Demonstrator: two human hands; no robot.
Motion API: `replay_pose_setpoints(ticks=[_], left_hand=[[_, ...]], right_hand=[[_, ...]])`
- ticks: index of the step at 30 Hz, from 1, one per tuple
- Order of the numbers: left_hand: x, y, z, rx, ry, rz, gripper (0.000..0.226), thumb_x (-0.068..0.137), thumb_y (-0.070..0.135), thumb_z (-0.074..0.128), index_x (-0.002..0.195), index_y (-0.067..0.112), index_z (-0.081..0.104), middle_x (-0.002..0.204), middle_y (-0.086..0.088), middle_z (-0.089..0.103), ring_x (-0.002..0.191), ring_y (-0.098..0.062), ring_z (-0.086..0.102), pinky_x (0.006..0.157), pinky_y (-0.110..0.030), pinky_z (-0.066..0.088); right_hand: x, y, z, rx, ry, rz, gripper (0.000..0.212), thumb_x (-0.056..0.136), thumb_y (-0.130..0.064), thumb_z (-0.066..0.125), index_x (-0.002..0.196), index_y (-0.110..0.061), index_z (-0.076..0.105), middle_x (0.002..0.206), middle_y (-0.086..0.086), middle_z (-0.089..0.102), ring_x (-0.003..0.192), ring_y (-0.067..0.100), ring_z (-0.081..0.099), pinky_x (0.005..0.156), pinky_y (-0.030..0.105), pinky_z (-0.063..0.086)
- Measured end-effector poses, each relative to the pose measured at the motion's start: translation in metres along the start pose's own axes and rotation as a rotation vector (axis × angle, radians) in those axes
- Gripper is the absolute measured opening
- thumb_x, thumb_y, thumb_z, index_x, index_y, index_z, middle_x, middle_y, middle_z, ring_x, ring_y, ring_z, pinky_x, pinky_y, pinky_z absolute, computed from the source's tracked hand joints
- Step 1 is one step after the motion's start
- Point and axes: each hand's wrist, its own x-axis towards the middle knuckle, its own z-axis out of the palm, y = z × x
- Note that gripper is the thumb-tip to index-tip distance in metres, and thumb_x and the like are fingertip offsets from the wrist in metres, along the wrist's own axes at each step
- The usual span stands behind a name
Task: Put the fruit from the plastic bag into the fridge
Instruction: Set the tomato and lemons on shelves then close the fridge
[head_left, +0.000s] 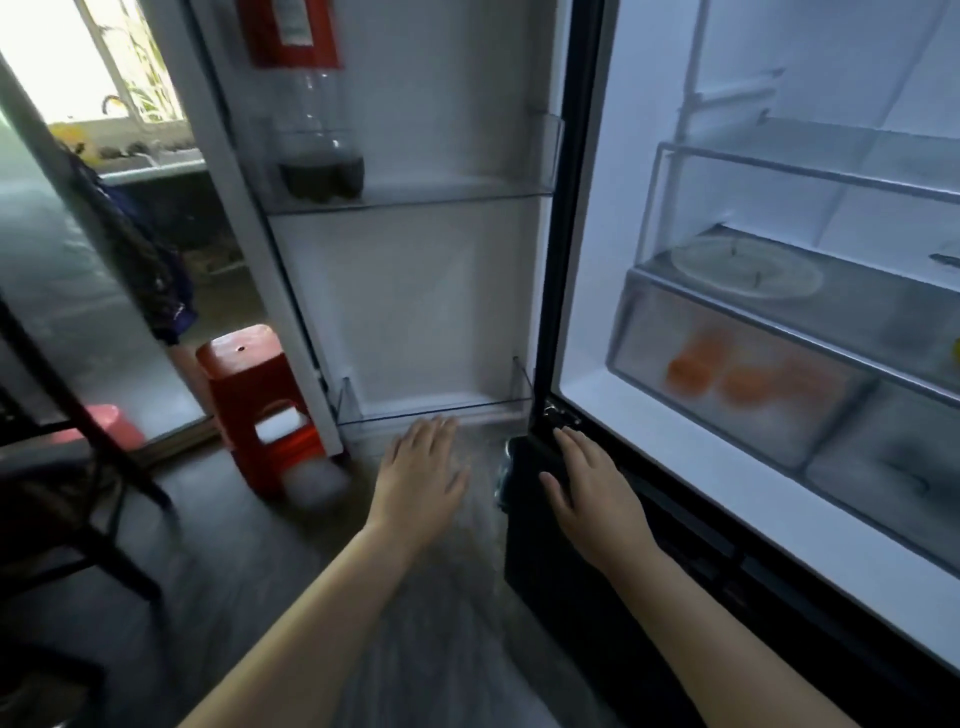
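Orange fruit (691, 371) shows at three o'clock behind a frosted clear drawer (737, 410). The fridge (608, 218) is white inside with a black frame. A red stool (260, 405) stands at nine o'clock. At eleven is a red-labelled bottle (317, 130), dark at its base. The floor (249, 571) at seven is grey wood-grain.

Fridge (597, 291) liner is smooth white plastic with a slight sheen, and the front frame is glossy black. On the fridge's open door, the door shelf (436, 413) is clear glossy plastic and the bottle (317, 130) above it is clear plastic too. Low inside the fridge, the drawer (727, 374) is frosted translucent plastic under a clear, glassy-looking shelf (857, 306). Left of the fridge door, the stool (249, 384) is glossy red plastic; the floor (234, 545) below looks like matt grey wood-grain plank.
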Motion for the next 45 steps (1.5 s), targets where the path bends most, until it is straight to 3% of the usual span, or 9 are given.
replay_pose_setpoints(ticks=[2, 5, 8, 14, 24, 32, 36, 39, 45], left_hand=[[-0.007, -0.019, -0.003, -0.04, -0.004, -0.049, 0.071, 0.085, 0.051, 0.025, 0.144, 0.012, 0.035, 0.147, -0.009, 0.04, 0.138, -0.025, 0.033, 0.111, -0.042, 0.026], [-0.016, -0.053, -0.001, -0.065, -0.021, -0.08, 0.065, 0.093, 0.043, 0.04, 0.149, 0.018, 0.019, 0.155, -0.003, 0.023, 0.144, -0.02, 0.017, 0.116, -0.038, 0.012], [-0.022, -0.086, 0.001, -0.06, -0.052, -0.074, 0.067, 0.094, 0.039, 0.04, 0.151, 0.018, 0.011, 0.158, -0.003, 0.015, 0.146, -0.019, 0.009, 0.118, -0.038, 0.009], [-0.022, -0.143, 0.005, -0.087, -0.157, -0.004, 0.067, 0.096, 0.041, 0.036, 0.151, 0.02, 0.004, 0.159, 0.0, 0.001, 0.146, -0.017, -0.006, 0.119, -0.037, 0.003], [0.009, -0.202, 0.022, -0.09, -0.256, 0.184, 0.068, 0.098, 0.037, 0.034, 0.15, 0.017, -0.004, 0.158, -0.001, -0.011, 0.144, -0.015, -0.015, 0.119, -0.035, 0.002], [0.012, -0.221, 0.026, -0.093, -0.259, 0.286, 0.066, 0.098, 0.032, 0.033, 0.15, 0.016, -0.005, 0.158, 0.0, -0.013, 0.144, -0.014, -0.014, 0.118, -0.032, -0.003], [0.009, -0.22, 0.026, -0.09, -0.272, 0.286, 0.073, 0.095, 0.035, 0.039, 0.15, 0.017, -0.005, 0.158, 0.001, -0.014, 0.144, -0.015, -0.014, 0.118, -0.032, -0.004], [0.004, -0.22, 0.029, -0.1, -0.282, 0.312, 0.074, 0.095, 0.038, 0.04, 0.15, 0.019, -0.007, 0.157, 0.002, -0.016, 0.143, -0.015, -0.016, 0.117, -0.032, -0.007], [-0.01, -0.218, 0.026, -0.014, -0.282, 0.467, 0.075, 0.097, 0.041, 0.038, 0.144, 0.02, -0.016, 0.151, 0.003, -0.024, 0.137, -0.016, -0.028, 0.111, -0.033, -0.017]], right_hand=[[0.007, -0.016, 0.01, -0.008, -0.022, -0.03, 0.058, 0.095, -0.04, 0.045, 0.145, -0.012, 0.033, 0.15, 0.005, 0.034, 0.139, 0.02, 0.029, 0.11, 0.028, 0.025], [0.017, -0.04, 0.027, -0.014, -0.055, -0.068, 0.058, 0.094, -0.039, 0.048, 0.142, -0.009, 0.036, 0.148, 0.008, 0.038, 0.137, 0.023, 0.034, 0.109, 0.03, 0.028], [0.029, -0.066, 0.048, -0.009, -0.067, -0.107, 0.059, 0.093, -0.04, 0.046, 0.14, -0.006, 0.039, 0.146, 0.011, 0.04, 0.135, 0.027, 0.037, 0.11, 0.034, 0.03], [0.051, -0.122, 0.087, -0.055, -0.174, -0.186, 0.061, 0.097, -0.036, 0.041, 0.147, -0.008, 0.021, 0.155, 0.008, 0.021, 0.144, 0.019, 0.014, 0.113, 0.023, 0.003], [0.089, -0.17, 0.13, -0.084, -0.21, -0.106, 0.063, 0.097, -0.035, 0.041, 0.149, -0.012, 0.015, 0.158, 0.005, 0.013, 0.146, 0.017, 0.005, 0.118, 0.03, 0.005], [0.098, -0.184, 0.156, -0.151, -0.251, -0.011, 0.067, 0.098, -0.034, 0.04, 0.15, -0.016, 0.003, 0.159, 0.002, -0.002, 0.145, 0.017, -0.005, 0.118, 0.03, -0.002], [0.096, -0.189, 0.162, -0.165, -0.186, 0.017, 0.071, 0.095, -0.031, 0.048, 0.15, -0.023, 0.004, 0.159, 0.003, 0.005, 0.146, 0.02, 0.001, 0.119, 0.035, 0.007], [0.089, -0.188, 0.165, -0.206, -0.208, 0.032, 0.073, 0.095, -0.03, 0.048, 0.149, -0.03, -0.001, 0.159, 0.004, 0.0, 0.146, 0.022, -0.001, 0.119, 0.037, 0.007], [0.059, -0.179, 0.159, -0.196, -0.17, 0.072, 0.069, 0.095, -0.026, 0.046, 0.15, -0.03, 0.004, 0.159, 0.001, -0.002, 0.146, 0.019, -0.003, 0.119, 0.039, 0.012]])
